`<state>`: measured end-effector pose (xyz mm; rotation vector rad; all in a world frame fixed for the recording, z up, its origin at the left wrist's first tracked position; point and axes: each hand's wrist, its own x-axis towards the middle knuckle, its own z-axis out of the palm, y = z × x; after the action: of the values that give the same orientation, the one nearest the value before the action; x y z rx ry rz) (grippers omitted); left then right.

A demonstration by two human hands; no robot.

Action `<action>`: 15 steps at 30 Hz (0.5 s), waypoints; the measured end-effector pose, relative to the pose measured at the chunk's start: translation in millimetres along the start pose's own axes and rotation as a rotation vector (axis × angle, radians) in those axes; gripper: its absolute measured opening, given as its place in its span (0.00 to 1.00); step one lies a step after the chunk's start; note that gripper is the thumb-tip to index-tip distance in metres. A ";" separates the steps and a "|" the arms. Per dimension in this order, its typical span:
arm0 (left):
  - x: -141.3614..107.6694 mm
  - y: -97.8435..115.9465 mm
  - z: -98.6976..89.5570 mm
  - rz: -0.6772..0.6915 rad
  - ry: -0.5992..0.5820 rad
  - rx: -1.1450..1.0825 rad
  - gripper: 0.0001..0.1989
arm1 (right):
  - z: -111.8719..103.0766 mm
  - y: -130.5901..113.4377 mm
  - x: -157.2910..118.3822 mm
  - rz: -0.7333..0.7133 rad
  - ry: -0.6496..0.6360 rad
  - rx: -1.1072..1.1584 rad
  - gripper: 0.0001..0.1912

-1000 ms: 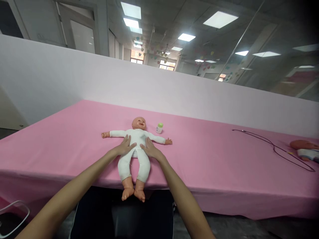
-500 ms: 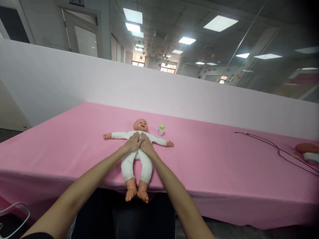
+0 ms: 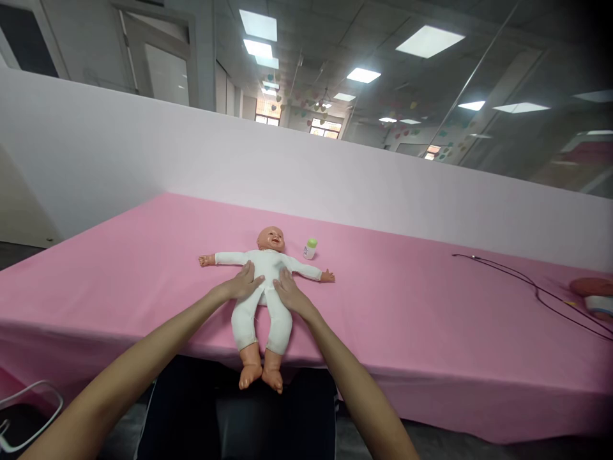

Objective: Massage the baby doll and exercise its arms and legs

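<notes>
A baby doll (image 3: pixel 264 259) in a white suit lies on its back, head toward the wall, arms stretched out to both sides. Its bare feet reach the near edge of the pink-covered table (image 3: pixel 407 306). My left hand (image 3: pixel 245 281) rests along the left side of the doll's torso, thumb pointing inward. On the torso's right side lies my right hand (image 3: pixel 290 291), fingers extended and slightly blurred. Both hands are open and hold nothing. A small white bottle with a green cap (image 3: pixel 310 249) stands beside the doll's head, above its right-hand arm in the view.
A white partition (image 3: pixel 335 172) with glass above runs behind the table. Dark thin cables (image 3: pixel 522 276) lie at the right, near a partly visible brown and white object (image 3: pixel 596 294). A white cord (image 3: pixel 52 390) curves at the lower left.
My hands have moved apart, from close together on the middle of the doll's chest out to the sides of its torso. The doll and bottle have stayed in place.
</notes>
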<state>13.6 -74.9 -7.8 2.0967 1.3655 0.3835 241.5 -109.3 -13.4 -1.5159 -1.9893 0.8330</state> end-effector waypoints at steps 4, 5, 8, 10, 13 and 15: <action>3.4 30.9 9.9 0.142 0.029 0.109 0.45 | 3.6 -2.6 13.0 -0.149 -0.031 -0.066 0.41; 7.8 36.2 13.1 0.178 0.050 0.130 0.42 | 3.4 -2.4 18.7 -0.205 -0.026 -0.077 0.39; 25.5 42.0 20.1 0.210 0.121 0.169 0.38 | 0.9 0.3 37.0 -0.277 0.007 -0.090 0.35; 37.5 38.4 21.4 0.175 0.170 0.174 0.38 | -0.6 3.1 47.6 -0.199 0.052 -0.097 0.37; 49.7 24.7 19.5 0.108 0.220 0.134 0.42 | 0.0 6.7 56.0 -0.043 0.140 -0.092 0.40; 51.9 11.3 17.1 0.069 0.234 0.080 0.45 | 1.0 7.8 53.9 -0.001 0.181 -0.070 0.41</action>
<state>53.2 -37.1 -18.2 2.2247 1.4636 0.6294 232.2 -55.8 -18.4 -1.5706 -1.9032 0.6079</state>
